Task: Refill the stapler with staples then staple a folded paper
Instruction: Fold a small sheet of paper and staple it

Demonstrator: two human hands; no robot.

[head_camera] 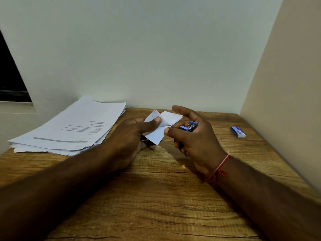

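Paper stack [69, 126] lies at left rear of the counter [156, 197]; staple box [238, 131] at right; folded paper [156, 134], left of stapler [191, 126], between them.

**Walled behind and at right**

A wall [156, 58] at the top and a side panel [278, 101] at right close off the table [156, 197]. A stack of papers [69, 129] fills the left centre. A small box [238, 131] lies at right centre, with bare wood round it. The left hand [128, 136], pinching a folded paper [156, 134], and the right hand [199, 141], gripping a stapler [190, 126], take the middle. Bare wood spans the lower frame.
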